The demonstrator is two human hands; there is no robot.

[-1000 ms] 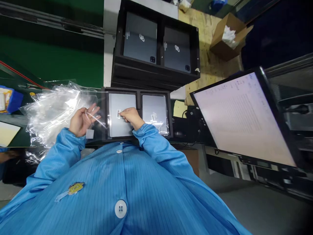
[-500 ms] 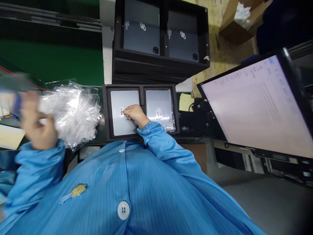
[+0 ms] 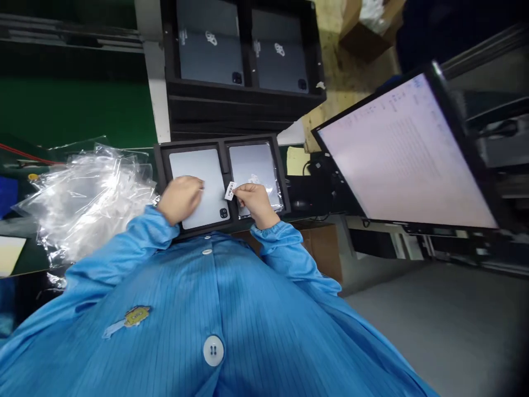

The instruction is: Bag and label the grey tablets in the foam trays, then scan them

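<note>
Your right hand (image 3: 256, 201) pinches a small white barcode label (image 3: 230, 191) between thumb and fingertips, grip closed on it, holding it just above the divider of the black tray (image 3: 160, 165) on the counter. Your left hand (image 3: 181, 198) lies palm-down on the left tablet (image 3: 206, 182), fingers loosely curled and pressing on it rather than clamped around anything.

Judging by how things lie, the left tablet sits bare in its compartment, back up (its camera shows at the near right corner), and no label shows on the part of it that you can see. The right tablet (image 3: 254, 165) looks to be under clear film and carries a small label of its own, so that one seems untouched. The label in your fingers is stuck to nothing yet.

A heap of clear plastic bags (image 3: 86, 196) lies just left of the tray. Beyond it stands a stack of black trays (image 3: 243, 110) with two dark tablets on top, and a monitor (image 3: 405, 160) to the right.

Your left palm hides part of the left tablet, the print on the label is too small to read, and the monitor text is washed out.
</note>
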